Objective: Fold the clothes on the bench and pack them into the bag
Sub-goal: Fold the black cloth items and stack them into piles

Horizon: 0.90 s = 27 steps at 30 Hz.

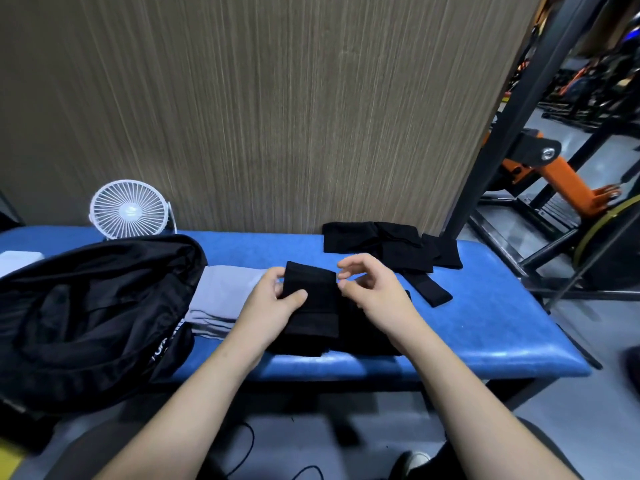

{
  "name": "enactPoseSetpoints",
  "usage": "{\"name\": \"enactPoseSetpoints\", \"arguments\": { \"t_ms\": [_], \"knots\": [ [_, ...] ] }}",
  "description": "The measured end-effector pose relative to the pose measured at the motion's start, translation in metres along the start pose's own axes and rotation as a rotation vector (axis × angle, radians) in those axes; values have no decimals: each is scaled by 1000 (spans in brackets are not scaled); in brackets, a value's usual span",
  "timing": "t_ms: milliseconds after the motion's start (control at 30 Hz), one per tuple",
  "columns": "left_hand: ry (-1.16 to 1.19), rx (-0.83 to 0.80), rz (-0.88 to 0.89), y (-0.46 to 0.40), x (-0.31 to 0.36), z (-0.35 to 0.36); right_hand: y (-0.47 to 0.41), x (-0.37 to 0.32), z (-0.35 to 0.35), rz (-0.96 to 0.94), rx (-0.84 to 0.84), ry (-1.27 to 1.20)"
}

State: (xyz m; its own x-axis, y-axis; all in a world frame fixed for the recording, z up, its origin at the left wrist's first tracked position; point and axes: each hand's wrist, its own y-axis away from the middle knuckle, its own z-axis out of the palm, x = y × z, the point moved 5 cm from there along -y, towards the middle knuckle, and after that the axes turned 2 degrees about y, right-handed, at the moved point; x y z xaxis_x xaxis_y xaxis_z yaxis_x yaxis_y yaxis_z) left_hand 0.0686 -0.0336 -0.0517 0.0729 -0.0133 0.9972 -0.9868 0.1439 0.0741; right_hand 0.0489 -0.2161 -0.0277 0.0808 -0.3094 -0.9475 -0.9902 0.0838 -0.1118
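At the centre of the frame the left hand [277, 299] grips a folded black cloth [313, 299], thumb on top and fingers curled under its left edge. The right hand [372, 292] is just beside the cloth's right edge, its fingers loosely curled and slightly spread; whether the fingertips actually pinch the fabric cannot be told. The cloth sits over a darker black garment [367, 336] lying on the near edge of the blue padded bench [485, 327]. To the left of it, touching, lies a folded grey garment [221, 299], and further left, at the lower left of the frame, the open black bag [86, 306] rests on the bench with white lettering on its side. Toward the right rear of the bench is a loose pile of black clothes [388, 247] with a strip trailing forward. A small white fan [130, 209] stands at the back left against the wood-grain wall [277, 98]. Orange and black gym equipment [554, 174] fills the upper right.
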Motion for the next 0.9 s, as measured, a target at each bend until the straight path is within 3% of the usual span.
{"name": "enactPoseSetpoints", "arguments": {
  "t_ms": [67, 200, 300, 500, 900],
  "knots": [
    [53, 30, 8, 0, 2, -7, -3, 3, 2, -2, -2, 112],
    [-6, 17, 44, -1, 6, -14, -6, 6, 19, 56, -81, -2],
    [-101, 31, 69, -6, 4, -14, -13, 7, 26, 46, -59, 74],
    [-877, 210, 381, -4, 14, -11, -21, 10, 36, 5, -56, 346],
    [-1265, 106, 408, -17, -3, 4, -19, 12, 41, 5, -104, 617]
  ]
}}
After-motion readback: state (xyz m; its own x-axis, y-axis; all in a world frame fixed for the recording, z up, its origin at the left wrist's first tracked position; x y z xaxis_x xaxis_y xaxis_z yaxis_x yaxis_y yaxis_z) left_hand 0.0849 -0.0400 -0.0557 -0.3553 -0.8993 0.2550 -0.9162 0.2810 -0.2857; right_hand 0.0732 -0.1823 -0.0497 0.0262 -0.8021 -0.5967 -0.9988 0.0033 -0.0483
